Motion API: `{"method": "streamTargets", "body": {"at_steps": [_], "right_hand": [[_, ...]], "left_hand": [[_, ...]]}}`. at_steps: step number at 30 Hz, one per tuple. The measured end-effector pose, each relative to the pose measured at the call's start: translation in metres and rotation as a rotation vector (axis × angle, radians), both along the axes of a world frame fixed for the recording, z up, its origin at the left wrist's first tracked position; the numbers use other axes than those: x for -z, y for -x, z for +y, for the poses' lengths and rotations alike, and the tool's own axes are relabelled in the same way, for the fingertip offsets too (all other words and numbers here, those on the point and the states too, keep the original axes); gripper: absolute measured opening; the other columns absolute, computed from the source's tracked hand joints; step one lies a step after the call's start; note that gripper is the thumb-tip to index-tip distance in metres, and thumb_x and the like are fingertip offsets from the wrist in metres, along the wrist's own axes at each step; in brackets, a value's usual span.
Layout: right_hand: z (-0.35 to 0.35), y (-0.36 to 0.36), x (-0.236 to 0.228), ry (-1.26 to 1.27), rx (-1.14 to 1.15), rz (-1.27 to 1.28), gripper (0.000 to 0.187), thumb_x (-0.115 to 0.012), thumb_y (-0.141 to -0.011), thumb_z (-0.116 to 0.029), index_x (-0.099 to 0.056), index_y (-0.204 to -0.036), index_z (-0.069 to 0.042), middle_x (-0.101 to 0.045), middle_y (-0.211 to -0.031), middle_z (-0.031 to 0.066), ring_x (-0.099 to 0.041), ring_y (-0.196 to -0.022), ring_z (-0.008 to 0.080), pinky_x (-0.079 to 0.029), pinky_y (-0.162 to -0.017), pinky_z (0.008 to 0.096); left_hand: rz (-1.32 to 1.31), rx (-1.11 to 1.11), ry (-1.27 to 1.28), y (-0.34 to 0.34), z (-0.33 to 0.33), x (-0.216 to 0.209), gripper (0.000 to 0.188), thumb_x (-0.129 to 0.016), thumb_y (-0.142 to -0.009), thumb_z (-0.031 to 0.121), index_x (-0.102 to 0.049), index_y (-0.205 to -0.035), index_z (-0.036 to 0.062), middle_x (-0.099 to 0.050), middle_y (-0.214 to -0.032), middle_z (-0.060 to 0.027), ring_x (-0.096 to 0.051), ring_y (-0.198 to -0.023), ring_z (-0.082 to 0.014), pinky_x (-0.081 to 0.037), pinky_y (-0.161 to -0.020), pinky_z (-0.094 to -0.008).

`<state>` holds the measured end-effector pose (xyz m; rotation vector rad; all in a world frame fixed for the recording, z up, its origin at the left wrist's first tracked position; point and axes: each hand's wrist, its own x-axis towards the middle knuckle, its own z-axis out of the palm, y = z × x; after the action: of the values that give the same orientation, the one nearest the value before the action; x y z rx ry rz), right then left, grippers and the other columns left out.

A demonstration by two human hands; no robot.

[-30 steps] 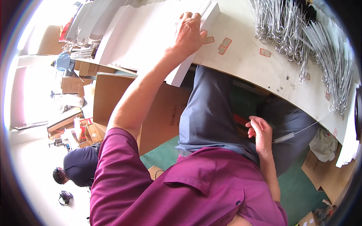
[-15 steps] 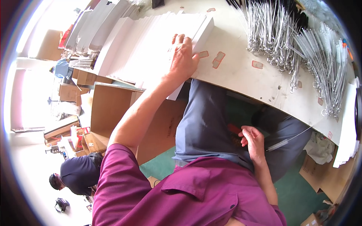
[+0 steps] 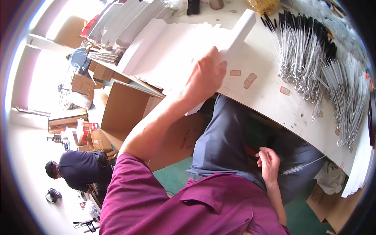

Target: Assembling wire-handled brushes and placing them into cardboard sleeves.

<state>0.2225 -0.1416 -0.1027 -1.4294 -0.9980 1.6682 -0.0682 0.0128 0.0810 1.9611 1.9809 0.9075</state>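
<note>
My left hand (image 3: 205, 78) reaches over the table, its thumb and fingers closed round the near end of a long white box (image 3: 239, 33). That box leans out at the right end of a row of white boxes (image 3: 184, 39) standing side by side. My right hand (image 3: 269, 162) rests above my lap, its fingers loosely curled and apart, with nothing seen in it. Just right of it, a thin wire brush (image 3: 293, 169) sticks out past the table edge, not touching the hand.
Bundles of looped wire brushes, some black-tipped (image 3: 303, 55), some pale (image 3: 346, 98), lie at the table's right. A phone (image 3: 193, 7) and a cup (image 3: 216, 4) sit at the back. An open carton (image 3: 125, 109) stands below left. Another person (image 3: 84, 170) bends at far left.
The white box at the row's end now stands farther out from the others, my left hand closed on it. The whole view has shifted; my right hand stays above my lap.
</note>
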Motion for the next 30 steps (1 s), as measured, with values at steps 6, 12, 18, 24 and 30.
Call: {"method": "streamTargets", "body": {"at_steps": [6,12,18,24,30], "right_hand": [[0.014,0.016,-0.048,-0.451,-0.066,-0.168,0.016,-0.065,-0.098,-0.008,-0.068,-0.111,0.002,-0.072,-0.084,0.0074,-0.063,-0.069,0.009,-0.051,-0.065,0.0239],[0.066,0.016,-0.074,-0.88,0.058,-0.588,0.011,-0.065,-0.097,-0.004,-0.069,-0.105,0.003,-0.072,-0.088,0.0116,-0.067,-0.071,0.0197,-0.053,-0.067,0.0313],[0.095,0.012,-0.051,-1.0,0.157,-0.733,0.006,-0.067,-0.096,-0.004,-0.07,-0.1,-0.001,-0.066,-0.08,0.0042,-0.054,-0.058,0.0118,-0.038,-0.049,0.0256],[0.098,0.018,-0.049,-1.11,0.152,-0.843,0.008,-0.069,-0.091,-0.001,-0.068,-0.099,-0.003,-0.064,-0.077,0.0065,-0.055,-0.057,0.0184,-0.042,-0.051,0.0318],[0.101,0.02,-0.056,-1.161,0.139,-0.85,0.009,-0.071,-0.087,0.0,-0.067,-0.094,-0.004,-0.064,-0.075,0.0068,-0.058,-0.057,0.0212,-0.046,-0.054,0.0334]], "left_hand": [[0.143,-0.128,-0.063,0.101,0.012,-0.026,0.026,-0.068,-0.088,0.021,-0.058,-0.084,-0.0025,-0.06,-0.074,-0.0217,-0.06,-0.069,-0.0299,-0.049,-0.066,-0.0439],[0.561,-0.383,0.123,0.2,0.037,0.002,0.025,-0.069,-0.091,0.024,-0.066,-0.097,0.0006,-0.072,-0.094,-0.0252,-0.07,-0.093,-0.044,-0.055,-0.083,-0.0522],[0.786,-0.411,0.055,0.264,0.066,0.017,0.02,-0.069,-0.089,0.023,-0.069,-0.093,0.0034,-0.073,-0.091,-0.0226,-0.071,-0.092,-0.0411,-0.056,-0.081,-0.0501],[1.054,-0.501,-0.113,0.296,0.086,0.033,0.02,-0.067,-0.085,0.022,-0.073,-0.095,0.0061,-0.07,-0.102,-0.0165,-0.065,-0.104,-0.0363,-0.055,-0.091,-0.0443],[1.025,-0.461,-0.11,0.308,0.082,0.033,0.025,-0.07,-0.084,0.024,-0.069,-0.1,0.0041,-0.067,-0.107,-0.0198,-0.062,-0.109,-0.0376,-0.051,-0.093,-0.0478]]}}
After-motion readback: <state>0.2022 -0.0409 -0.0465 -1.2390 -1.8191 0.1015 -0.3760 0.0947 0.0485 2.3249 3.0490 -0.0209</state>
